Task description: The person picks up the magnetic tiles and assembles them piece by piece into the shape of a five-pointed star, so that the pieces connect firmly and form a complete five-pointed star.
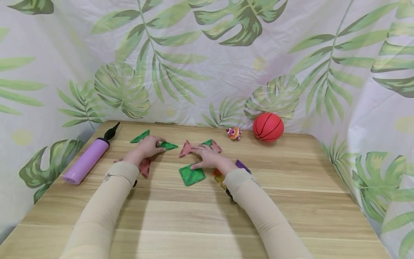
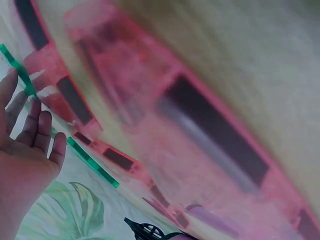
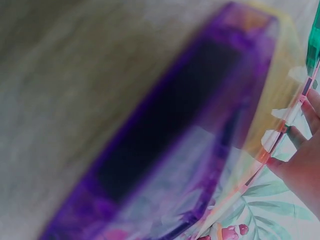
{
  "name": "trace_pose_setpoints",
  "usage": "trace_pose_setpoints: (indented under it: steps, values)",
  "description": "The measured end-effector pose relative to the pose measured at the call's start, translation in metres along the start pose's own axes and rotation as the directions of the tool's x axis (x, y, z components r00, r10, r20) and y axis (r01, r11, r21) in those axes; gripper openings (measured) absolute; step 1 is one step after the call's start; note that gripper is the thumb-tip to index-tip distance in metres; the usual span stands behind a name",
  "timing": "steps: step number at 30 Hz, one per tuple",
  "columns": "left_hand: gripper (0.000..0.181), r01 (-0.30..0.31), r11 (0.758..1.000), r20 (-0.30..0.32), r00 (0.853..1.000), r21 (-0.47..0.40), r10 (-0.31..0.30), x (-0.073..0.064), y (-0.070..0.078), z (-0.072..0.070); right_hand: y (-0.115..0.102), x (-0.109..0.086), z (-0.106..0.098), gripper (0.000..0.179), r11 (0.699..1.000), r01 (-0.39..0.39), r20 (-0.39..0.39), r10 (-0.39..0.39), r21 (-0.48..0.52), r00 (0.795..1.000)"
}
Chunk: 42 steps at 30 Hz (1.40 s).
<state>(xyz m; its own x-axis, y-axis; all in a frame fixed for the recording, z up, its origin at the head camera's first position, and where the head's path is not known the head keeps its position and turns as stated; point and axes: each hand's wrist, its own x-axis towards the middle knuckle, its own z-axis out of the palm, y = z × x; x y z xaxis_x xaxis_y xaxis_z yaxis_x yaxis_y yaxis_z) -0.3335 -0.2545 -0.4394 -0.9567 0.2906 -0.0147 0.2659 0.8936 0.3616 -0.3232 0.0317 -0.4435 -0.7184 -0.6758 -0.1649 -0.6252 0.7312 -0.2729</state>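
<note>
Between the thumb and fingers of my left hand (image 1: 146, 147) is a green triangular magnetic tile (image 1: 169, 146), low over the table. A second green triangle (image 1: 141, 136) lies just behind that hand, and red tiles (image 1: 145, 168) lie beneath its wrist. My right hand (image 1: 209, 157) reaches over more tiles with fingers spread. Its fingertips are at a red triangle (image 1: 185, 149), its thumb at the edge of a green square-shaped piece (image 1: 192, 176). Past its fingers sit a green tile (image 1: 207, 142) and another red one (image 1: 216, 146). Purple (image 3: 165, 125) and yellow tiles (image 1: 220, 181) lie under the right wrist.
A purple hand pump (image 1: 86, 160) with a black nozzle lies along the table's left edge. Toward the back right stand a small figurine (image 1: 234, 133) and a red ball (image 1: 268, 127). Leaf-patterned cloth (image 1: 181, 72) hangs behind the wooden table (image 1: 181, 223).
</note>
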Motion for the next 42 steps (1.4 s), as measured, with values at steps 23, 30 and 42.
trace_pose_setpoints:
  steps: [23, 30, 42]
  values:
    - [0.039, 0.093, 0.994, -0.019, 0.996, 0.05, -0.092, 0.003, 0.009, 0.008, 0.001, 0.001, 0.001, 0.077, 1.0, -0.001, 0.007, 0.001, -0.024, 1.0]
    - [0.043, 0.005, 1.0, 0.043, 0.999, 0.021, -0.006, -0.003, 0.001, 0.0, 0.001, 0.001, 0.001, 0.077, 0.999, -0.009, 0.006, 0.009, -0.031, 1.0]
    - [0.05, 0.011, 1.0, 0.048, 0.999, 0.022, -0.012, 0.0, 0.006, 0.006, 0.001, 0.001, 0.001, 0.077, 1.0, 0.0, 0.013, 0.001, -0.028, 1.0]
